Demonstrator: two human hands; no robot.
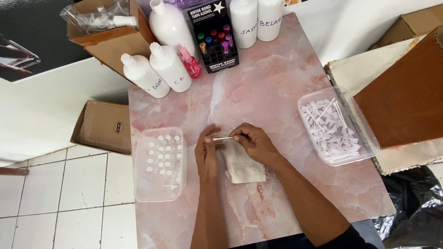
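Table — pink marble top, white tile floor | both hands' grip — left hand, right hand pinching thin stick

The tabletop at the centre of the frame looked like polished pink marble, smooth with a soft sheen. The cloth at lower centre was a rough, matt, off-white terry weave. The tube, pinched between the left hand and right hand, was clear and thin, seemingly plastic. The tubs at left and right were clear, slightly frosted plastic. The bottles at the top were smooth white plastic, faintly glossy. The boxes at upper left were matt brown cardboard. The floor at lower left was glossy white tile. The bag at lower right was shiny, crinkled black plastic.
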